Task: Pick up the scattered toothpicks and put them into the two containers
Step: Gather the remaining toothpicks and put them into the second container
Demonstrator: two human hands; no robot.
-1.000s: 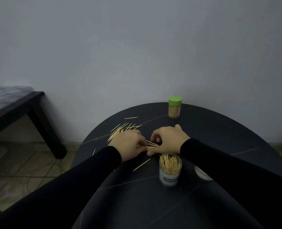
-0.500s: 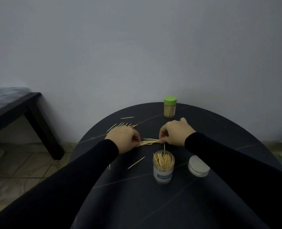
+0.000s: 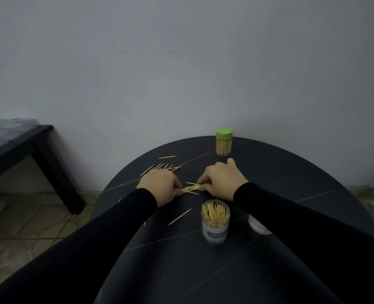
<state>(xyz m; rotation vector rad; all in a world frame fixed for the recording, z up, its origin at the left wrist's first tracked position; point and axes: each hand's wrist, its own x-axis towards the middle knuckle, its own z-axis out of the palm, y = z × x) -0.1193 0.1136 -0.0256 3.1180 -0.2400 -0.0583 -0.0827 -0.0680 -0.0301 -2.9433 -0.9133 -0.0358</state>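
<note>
A small bunch of toothpicks [image 3: 190,188] lies on the dark round table [image 3: 291,194] between my hands. My left hand [image 3: 161,185] pinches one end of the bunch and my right hand [image 3: 222,182] pinches the other, fingers curled. More loose toothpicks [image 3: 159,167] lie beyond my left hand, one alone [image 3: 167,157] farther back, and another [image 3: 180,216] near my left wrist. An open clear container [image 3: 215,221] full of toothpicks stands in front of my right forearm. A green-lidded container [image 3: 224,142] of toothpicks stands at the table's far edge.
A white lid [image 3: 256,226] lies right of the open container, partly under my right sleeve. A low black side table [image 3: 17,150] stands to the left over a tiled floor. A plain wall rises just behind the round table.
My hands drew apart and then came back closer, gathering the toothpicks into a bunch between them. The view has shifted slightly.
</note>
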